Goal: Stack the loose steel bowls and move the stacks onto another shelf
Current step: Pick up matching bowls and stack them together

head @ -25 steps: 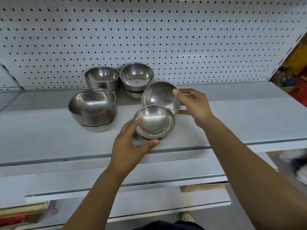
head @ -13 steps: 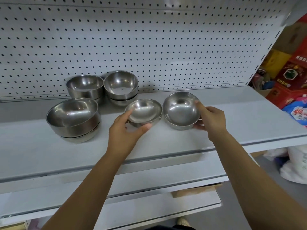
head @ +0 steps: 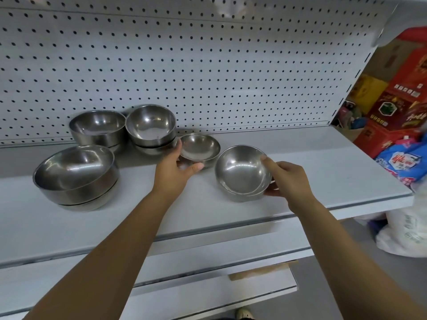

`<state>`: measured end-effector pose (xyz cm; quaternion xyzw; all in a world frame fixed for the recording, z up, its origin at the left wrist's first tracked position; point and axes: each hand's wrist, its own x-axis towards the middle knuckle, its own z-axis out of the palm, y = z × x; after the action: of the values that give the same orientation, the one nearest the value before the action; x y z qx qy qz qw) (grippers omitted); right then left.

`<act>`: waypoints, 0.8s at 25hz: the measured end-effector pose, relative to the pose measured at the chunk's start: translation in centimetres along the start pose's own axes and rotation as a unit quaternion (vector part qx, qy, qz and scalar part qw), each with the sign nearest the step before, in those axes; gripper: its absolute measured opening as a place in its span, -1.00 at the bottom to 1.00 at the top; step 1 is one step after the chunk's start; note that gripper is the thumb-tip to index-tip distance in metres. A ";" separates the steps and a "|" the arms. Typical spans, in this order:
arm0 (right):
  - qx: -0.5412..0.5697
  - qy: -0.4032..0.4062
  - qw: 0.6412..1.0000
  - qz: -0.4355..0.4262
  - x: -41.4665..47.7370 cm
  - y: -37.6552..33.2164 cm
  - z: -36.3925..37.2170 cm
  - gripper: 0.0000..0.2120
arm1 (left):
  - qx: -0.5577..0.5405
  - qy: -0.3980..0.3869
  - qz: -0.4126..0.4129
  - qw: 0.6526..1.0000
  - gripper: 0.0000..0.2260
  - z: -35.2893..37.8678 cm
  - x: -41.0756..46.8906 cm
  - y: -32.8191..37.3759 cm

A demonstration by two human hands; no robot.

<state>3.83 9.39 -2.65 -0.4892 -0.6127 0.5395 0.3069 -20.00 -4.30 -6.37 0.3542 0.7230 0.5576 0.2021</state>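
My left hand [head: 172, 168] grasps a shallow steel bowl [head: 199, 146]: the thumb lies along its near side and the fingers curl round its left rim. I cannot tell if this bowl sits flat on the shelf [head: 323, 162] or is raised a little.

My right hand [head: 287, 179] holds a deeper steel bowl [head: 241, 174], forefinger over the right rim and thumb under its near edge. It is tipped toward me, mouth up.

The big stack of bowls [head: 74, 174] stands at the left of the shelf with its wide top bowl leaning slightly. The shallow bowl is well to the right of the big stack and a little further back. The deeper bowl is further right again, just beside the shallow one and apart from it. Behind the big stack, against the pegboard [head: 208, 65], stands a second stack [head: 98, 125]. A third stack [head: 150, 125] is behind and to the right of the big stack, and my left fingers are close to it.

Far to the right of the big stack, past the shelf's end, are red cartons [head: 392, 107], a blue-and-white bag [head: 402, 160] and a white sack [head: 406, 232]. Below the big stack's shelf a lower shelf [head: 208, 289] juts out.
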 end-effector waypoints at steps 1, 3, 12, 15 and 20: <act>-0.010 -0.016 1.000 -0.001 -0.4 -0.1 0.2 -0.43 | -0.026 -0.002 0.006 1.000 -0.19 -0.2 -0.5 0.2; -0.029 -0.049 0.998 -0.001 -1.0 -0.2 0.9 -0.45 | -0.047 -0.001 0.015 0.999 -0.23 -1.1 -1.9 0.2; -0.049 -0.175 0.983 -0.020 -2.9 -1.2 8.5 -0.47 | -0.094 0.027 0.024 0.995 -0.40 -4.7 -10.6 0.4; -0.062 -0.198 0.978 -0.012 -3.3 -1.6 10.5 -0.38 | -0.075 0.013 0.013 0.997 -0.21 -4.9 -11.6 0.2; -0.194 -0.241 0.946 -0.100 -2.8 -5.0 10.5 -0.50 | 0.008 0.033 -0.006 0.999 0.20 -4.5 -11.5 0.2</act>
<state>-6.10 3.29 0.14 -0.3308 -0.8069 0.4785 0.1022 -15.36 -15.80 -5.98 0.3326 0.7359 0.5620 0.1788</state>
